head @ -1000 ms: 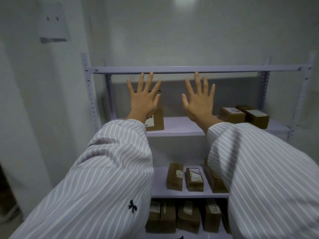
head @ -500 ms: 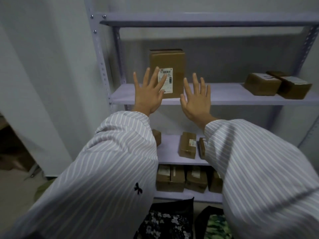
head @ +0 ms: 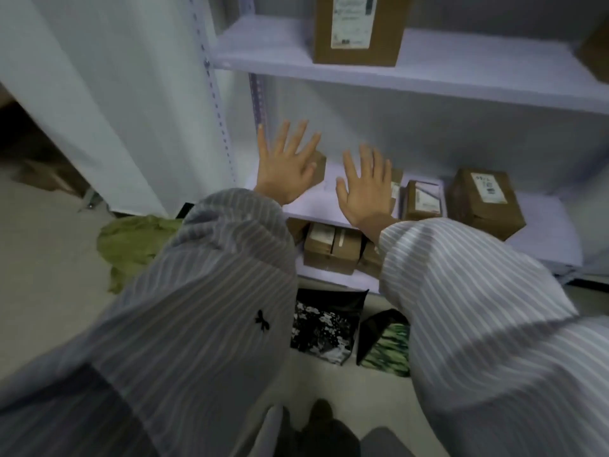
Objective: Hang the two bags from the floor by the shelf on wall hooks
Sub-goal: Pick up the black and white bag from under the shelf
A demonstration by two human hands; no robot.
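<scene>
Below, two bags (head: 324, 328) on floor (head: 46, 285), shelf (head: 428, 77) behind

Both arms in striped sleeves (head: 211, 291) reach forward side by side, the left hand (head: 285, 166) and right hand (head: 364, 189) held flat, backs to the camera, fingers (head: 298, 135) spread wide and pointing ahead, neither holding anything.
</scene>
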